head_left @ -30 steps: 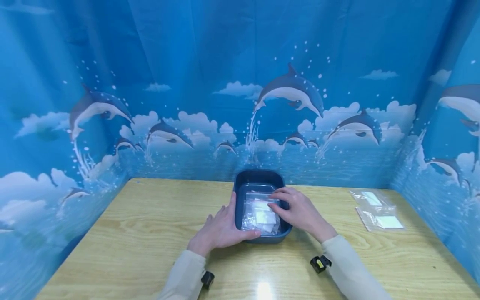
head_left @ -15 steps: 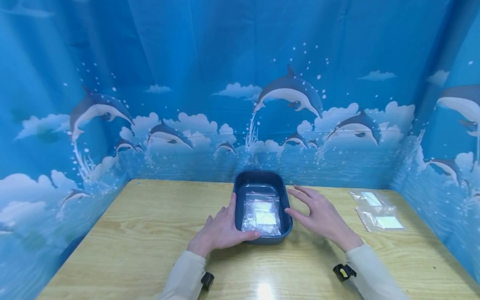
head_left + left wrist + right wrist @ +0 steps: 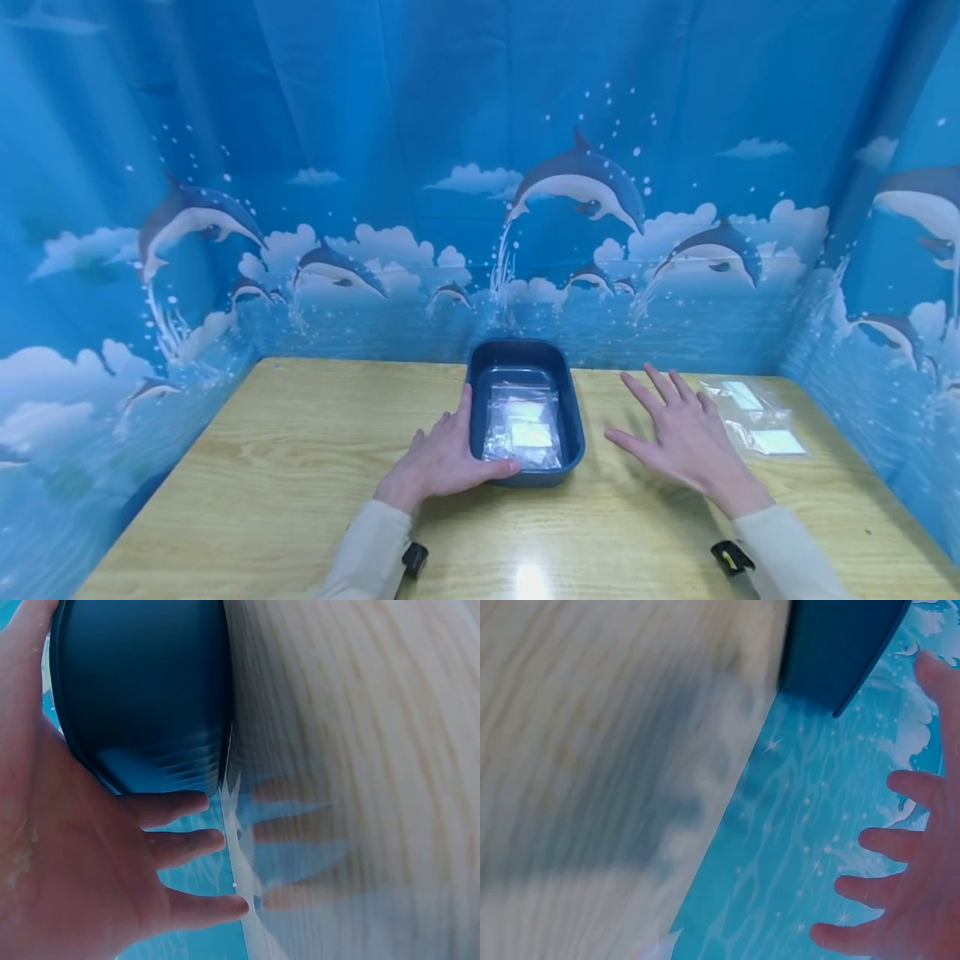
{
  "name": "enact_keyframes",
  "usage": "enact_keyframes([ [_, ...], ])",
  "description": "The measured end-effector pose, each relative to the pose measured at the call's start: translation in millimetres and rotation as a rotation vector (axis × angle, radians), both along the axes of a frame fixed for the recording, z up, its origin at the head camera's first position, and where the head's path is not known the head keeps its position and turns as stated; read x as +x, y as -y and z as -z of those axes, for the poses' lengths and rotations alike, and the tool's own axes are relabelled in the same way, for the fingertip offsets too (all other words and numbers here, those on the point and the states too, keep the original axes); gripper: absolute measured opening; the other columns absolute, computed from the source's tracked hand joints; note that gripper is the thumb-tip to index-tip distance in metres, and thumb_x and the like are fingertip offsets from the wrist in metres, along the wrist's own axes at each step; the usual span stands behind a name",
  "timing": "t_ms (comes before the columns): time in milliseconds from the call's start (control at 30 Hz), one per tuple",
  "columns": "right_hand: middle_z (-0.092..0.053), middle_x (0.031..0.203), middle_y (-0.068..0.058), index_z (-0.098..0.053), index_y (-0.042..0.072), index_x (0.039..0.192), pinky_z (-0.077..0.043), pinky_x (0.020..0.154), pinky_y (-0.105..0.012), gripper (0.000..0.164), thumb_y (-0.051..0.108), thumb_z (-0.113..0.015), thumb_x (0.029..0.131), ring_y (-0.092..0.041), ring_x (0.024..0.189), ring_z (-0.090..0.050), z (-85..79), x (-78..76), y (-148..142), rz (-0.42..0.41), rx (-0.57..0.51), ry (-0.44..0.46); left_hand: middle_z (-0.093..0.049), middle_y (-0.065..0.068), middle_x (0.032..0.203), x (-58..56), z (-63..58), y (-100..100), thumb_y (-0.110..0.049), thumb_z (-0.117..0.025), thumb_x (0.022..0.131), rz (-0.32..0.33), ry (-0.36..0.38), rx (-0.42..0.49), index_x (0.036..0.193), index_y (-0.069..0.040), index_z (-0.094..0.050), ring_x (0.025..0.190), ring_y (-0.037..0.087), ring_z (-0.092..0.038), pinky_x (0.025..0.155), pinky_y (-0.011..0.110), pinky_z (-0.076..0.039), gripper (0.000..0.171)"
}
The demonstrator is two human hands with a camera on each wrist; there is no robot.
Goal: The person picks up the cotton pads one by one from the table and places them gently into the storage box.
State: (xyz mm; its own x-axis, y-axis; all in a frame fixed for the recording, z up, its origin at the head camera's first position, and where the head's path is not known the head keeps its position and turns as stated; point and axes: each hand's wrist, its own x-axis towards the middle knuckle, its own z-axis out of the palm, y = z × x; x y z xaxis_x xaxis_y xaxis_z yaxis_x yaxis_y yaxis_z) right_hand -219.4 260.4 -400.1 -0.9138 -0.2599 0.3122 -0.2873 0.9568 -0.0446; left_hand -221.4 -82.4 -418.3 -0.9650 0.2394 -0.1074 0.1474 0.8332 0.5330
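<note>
A dark blue plastic bin [image 3: 566, 421] stands on the table near its back edge. Clear zip bags with white cards [image 3: 531, 435] lie stacked inside it. My left hand [image 3: 438, 462] rests against the bin's near left corner, index finger along the left side and thumb at the front rim. In the left wrist view that hand's [image 3: 90, 847] other fingers are straight and spread beside the bin wall [image 3: 142, 690]. My right hand [image 3: 690, 433], fingers spread and holding nothing, hovers right of the bin. It partly covers two more zip bags [image 3: 776, 442] on the table.
The wooden table [image 3: 300, 467] stretches out to both sides of the bin. A blue curtain [image 3: 420, 208] printed with dolphins hangs right behind it and along the sides. In the right wrist view the hand's shadow [image 3: 622, 780] falls on the tabletop.
My right hand has left the bags in the bin, spread its fingers and moved right toward the bags on the table. The left hand and bin have stayed put.
</note>
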Motion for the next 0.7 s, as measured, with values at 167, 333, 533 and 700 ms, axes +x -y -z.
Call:
enact_keyframes([
  [167,-0.035,0.163,-0.024,-0.039,0.023,0.159,-0.028,0.106,-0.086,0.091,0.078,-0.054,0.088,-0.059,0.142,-0.035,3.3,3.8,-11,0.049,0.061,0.014,-0.035,0.021,0.164,0.1,-0.4,0,-0.086,-0.067,0.071,-0.005,0.006,0.005,0.166,-0.016,0.005,0.152,0.044,-0.034,0.12,0.075,-0.02,0.138],
  [333,-0.035,0.162,-0.026,-0.039,0.022,0.159,-0.025,0.105,-0.087,0.09,0.078,-0.052,0.09,-0.062,0.142,-0.033,6.9,6.3,-22,0.082,0.068,0.034,-0.034,0.021,0.165,-0.1,0.3,0,-0.085,-0.067,0.072,-0.008,0.012,0.006,0.166,-0.017,0.005,0.152,0.043,-0.034,0.121,0.074,-0.02,0.137],
  [533,-0.035,0.161,-0.027,-0.039,0.02,0.159,-0.029,0.099,-0.09,0.091,0.078,-0.051,0.09,-0.062,0.141,-0.032,10.6,6.6,-38,0.116,0.063,0.05,-0.034,0.02,0.165,0.2,-0.4,0,-0.085,-0.067,0.072,-0.006,0.01,0.007,0.166,-0.017,0.005,0.152,0.043,-0.034,0.121,0.074,-0.02,0.136],
  [700,-0.034,0.161,-0.029,-0.036,0.019,0.16,-0.026,0.099,-0.091,0.093,0.078,-0.052,0.09,-0.064,0.139,-0.032,14.5,7.8,-54,0.139,0.035,0.06,-0.034,0.02,0.165,0.2,-0.8,0,-0.084,-0.068,0.073,-0.006,0.007,0.009,0.166,-0.016,0.005,0.151,0.043,-0.035,0.12,0.074,-0.021,0.136],
])
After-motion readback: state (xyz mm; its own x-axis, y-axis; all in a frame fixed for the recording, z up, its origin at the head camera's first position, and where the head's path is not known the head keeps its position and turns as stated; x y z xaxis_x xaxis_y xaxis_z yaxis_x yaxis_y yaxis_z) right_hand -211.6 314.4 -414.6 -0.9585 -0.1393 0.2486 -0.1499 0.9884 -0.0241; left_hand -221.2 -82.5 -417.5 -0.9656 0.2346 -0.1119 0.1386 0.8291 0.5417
